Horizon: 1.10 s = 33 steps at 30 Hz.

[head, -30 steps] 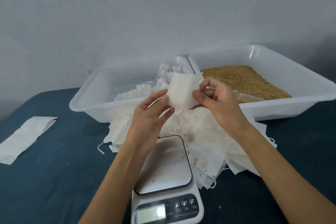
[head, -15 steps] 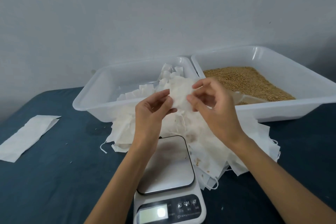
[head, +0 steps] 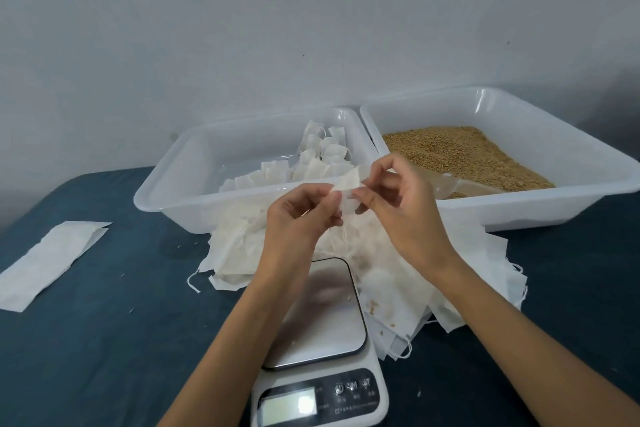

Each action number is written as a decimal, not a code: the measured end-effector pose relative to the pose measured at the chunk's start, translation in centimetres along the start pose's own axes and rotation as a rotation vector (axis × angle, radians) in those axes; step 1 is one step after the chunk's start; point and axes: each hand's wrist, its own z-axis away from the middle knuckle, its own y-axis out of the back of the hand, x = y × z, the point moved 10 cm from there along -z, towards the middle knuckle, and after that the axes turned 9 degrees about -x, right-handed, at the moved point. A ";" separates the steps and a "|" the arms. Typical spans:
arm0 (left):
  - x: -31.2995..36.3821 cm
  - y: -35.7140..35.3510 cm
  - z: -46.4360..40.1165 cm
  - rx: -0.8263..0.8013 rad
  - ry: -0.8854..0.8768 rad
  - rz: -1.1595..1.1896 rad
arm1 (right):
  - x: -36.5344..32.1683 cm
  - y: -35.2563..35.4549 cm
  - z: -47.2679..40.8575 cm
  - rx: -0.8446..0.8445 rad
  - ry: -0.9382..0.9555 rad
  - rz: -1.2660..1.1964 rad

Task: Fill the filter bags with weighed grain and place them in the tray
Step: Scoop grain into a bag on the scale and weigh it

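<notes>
While dark cloth (head: 104,340) lies open at the left, the scale (head: 320,329) and loose bag pile (head: 398,270) crowd below the hands. Between the left hand (head: 298,218) and right hand (head: 398,208), one filter bag (head: 348,192) is pinched by both sets of fingertips, near the tray (head: 166,198) rim.

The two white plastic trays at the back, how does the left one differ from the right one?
1. The left tray holds small white filter bags; the right tray holds loose golden grain.
2. The left tray's contents cluster toward its right side, leaving bare floor; the right tray's grain covers most of its floor.
3. A translucent scoop lies only in the right tray.

Both are white, rectangular, shallow and sit side by side on the blue cloth.
</notes>
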 end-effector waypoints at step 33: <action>0.9 1.3 0.2 0.124 -0.096 -0.130 | 0.4 1.5 0.3 0.116 -0.048 0.018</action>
